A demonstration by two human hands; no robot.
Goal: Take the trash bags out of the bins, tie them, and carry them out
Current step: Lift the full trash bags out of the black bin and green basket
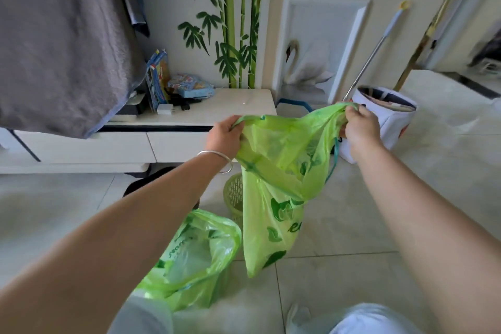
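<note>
A light green printed trash bag (273, 198) hangs in the air between my hands, its mouth stretched wide. My left hand (225, 137) grips the bag's left rim. My right hand (359, 123) pinches the right rim, higher and nearer the door. Behind the hanging bag a pale woven bin (233, 194) stands on the tile floor, mostly hidden. A second green bag (195, 257) lies open on the floor by my left knee, with clear plastic inside.
A low white cabinet (135, 141) runs along the left, draped with a grey blanket (59, 40) and carrying boxes. A white bucket (390, 114) with a mop handle (371, 54) stands right of the door. A doorway opens at far right.
</note>
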